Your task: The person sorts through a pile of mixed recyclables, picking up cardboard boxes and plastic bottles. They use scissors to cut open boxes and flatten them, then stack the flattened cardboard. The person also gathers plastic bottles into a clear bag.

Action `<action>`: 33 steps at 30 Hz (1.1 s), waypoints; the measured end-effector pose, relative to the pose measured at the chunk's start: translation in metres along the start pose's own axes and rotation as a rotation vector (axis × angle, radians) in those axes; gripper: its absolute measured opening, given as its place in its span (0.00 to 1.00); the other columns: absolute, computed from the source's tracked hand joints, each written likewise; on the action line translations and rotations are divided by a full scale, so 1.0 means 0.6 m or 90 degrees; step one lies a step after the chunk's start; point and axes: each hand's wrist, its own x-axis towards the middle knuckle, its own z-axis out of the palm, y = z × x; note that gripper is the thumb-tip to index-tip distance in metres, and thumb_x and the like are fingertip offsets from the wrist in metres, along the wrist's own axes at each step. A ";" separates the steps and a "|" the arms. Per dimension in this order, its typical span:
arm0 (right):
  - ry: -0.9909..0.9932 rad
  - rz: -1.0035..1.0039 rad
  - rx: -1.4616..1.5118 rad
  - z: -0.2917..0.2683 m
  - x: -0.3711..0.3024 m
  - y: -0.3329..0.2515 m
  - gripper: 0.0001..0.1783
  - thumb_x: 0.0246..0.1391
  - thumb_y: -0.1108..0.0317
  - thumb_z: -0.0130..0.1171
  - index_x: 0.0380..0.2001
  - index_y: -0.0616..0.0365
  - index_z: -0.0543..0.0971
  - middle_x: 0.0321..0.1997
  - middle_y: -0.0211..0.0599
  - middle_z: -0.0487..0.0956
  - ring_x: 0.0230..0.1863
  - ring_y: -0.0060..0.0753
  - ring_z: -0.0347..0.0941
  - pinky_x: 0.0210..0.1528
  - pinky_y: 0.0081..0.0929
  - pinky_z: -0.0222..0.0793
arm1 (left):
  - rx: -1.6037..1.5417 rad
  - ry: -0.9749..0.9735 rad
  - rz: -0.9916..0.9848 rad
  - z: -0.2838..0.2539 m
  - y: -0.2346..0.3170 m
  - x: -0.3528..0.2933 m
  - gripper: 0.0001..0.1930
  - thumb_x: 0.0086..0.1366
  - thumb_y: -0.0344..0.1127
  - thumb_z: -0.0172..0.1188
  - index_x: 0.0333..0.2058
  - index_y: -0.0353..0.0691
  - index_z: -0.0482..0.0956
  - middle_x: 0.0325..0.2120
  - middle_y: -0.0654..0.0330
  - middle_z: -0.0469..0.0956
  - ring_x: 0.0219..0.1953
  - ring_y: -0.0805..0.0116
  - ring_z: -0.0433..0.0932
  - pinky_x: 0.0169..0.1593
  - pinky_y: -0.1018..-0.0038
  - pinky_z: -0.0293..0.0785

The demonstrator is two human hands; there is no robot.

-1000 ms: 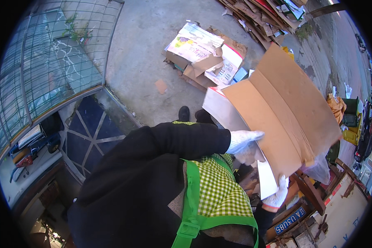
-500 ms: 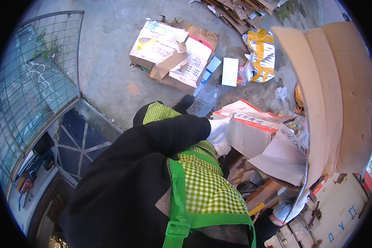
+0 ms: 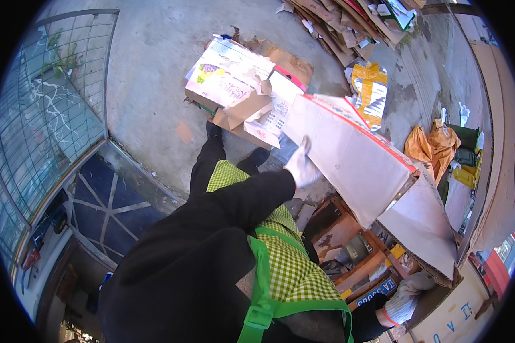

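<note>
My left hand [image 3: 303,164], in a white glove, grips the near-left edge of a pale cardboard box [image 3: 355,157] with red trim, its thumb up along the side. The box is tilted, and one flap [image 3: 420,220] hangs open toward the lower right. My right hand [image 3: 405,298], gloved with an orange-red cuff, is closed at the lower edge of a large brown cardboard sheet [image 3: 492,166] standing at the far right. Its fingertips are partly hidden there, beside the corner of the box flap.
A torn, flattened carton [image 3: 229,74] lies on the concrete ahead, near a silver parcel with yellow tape [image 3: 370,94]. Stacked cardboard [image 3: 332,26] rises behind. An orange bag [image 3: 432,148] sits at the right. Below the box is a wooden frame [image 3: 377,257]; a wire-mesh gate [image 3: 68,86] stands left.
The pale box has been raised and swung up and left, with my left hand on it. The brown sheet has shifted right, uncovering the orange bag. My right hand has moved slightly right.
</note>
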 end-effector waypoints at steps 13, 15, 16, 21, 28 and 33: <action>0.023 0.266 -0.835 -0.349 0.364 0.266 0.40 0.53 0.74 0.64 0.69 0.57 0.62 0.64 0.45 0.72 0.59 0.48 0.75 0.61 0.44 0.75 | 0.649 0.130 0.544 0.248 0.574 -0.146 0.18 0.69 0.33 0.62 0.54 0.34 0.75 0.48 0.56 0.80 0.51 0.61 0.80 0.59 0.62 0.76; -0.003 0.246 -0.836 -0.492 0.436 0.273 0.38 0.54 0.77 0.62 0.68 0.60 0.63 0.60 0.43 0.76 0.57 0.45 0.76 0.61 0.43 0.74 | 0.620 0.196 0.537 0.166 0.617 -0.133 0.18 0.70 0.33 0.62 0.56 0.35 0.74 0.50 0.57 0.79 0.54 0.61 0.78 0.60 0.60 0.75; 0.016 0.253 -0.850 -0.570 0.470 0.271 0.35 0.55 0.78 0.61 0.67 0.61 0.65 0.59 0.43 0.77 0.56 0.44 0.77 0.61 0.43 0.74 | 0.596 0.231 0.531 0.118 0.639 -0.120 0.19 0.70 0.33 0.61 0.57 0.36 0.73 0.52 0.57 0.79 0.55 0.61 0.77 0.60 0.59 0.75; 0.447 0.348 -0.855 -0.891 0.576 0.230 0.23 0.60 0.76 0.59 0.59 0.59 0.72 0.55 0.41 0.79 0.54 0.45 0.77 0.58 0.50 0.76 | 0.452 0.535 0.460 -0.132 0.764 -0.067 0.19 0.73 0.39 0.60 0.58 0.41 0.71 0.55 0.56 0.76 0.55 0.61 0.76 0.60 0.58 0.75; 0.376 0.290 -0.947 -0.942 0.556 0.163 0.31 0.56 0.79 0.59 0.64 0.60 0.67 0.57 0.40 0.77 0.57 0.43 0.76 0.59 0.46 0.75 | 1.089 0.718 -0.050 -0.140 0.760 -0.101 0.21 0.68 0.48 0.59 0.43 0.32 0.76 0.30 0.53 0.81 0.32 0.60 0.82 0.39 0.66 0.81; 0.231 0.340 -0.857 -0.892 0.529 0.187 0.40 0.49 0.79 0.66 0.66 0.59 0.66 0.59 0.35 0.77 0.58 0.37 0.76 0.60 0.38 0.74 | 1.601 0.557 0.163 0.026 0.624 -0.064 0.18 0.70 0.44 0.59 0.42 0.31 0.82 0.32 0.53 0.85 0.35 0.63 0.85 0.43 0.70 0.79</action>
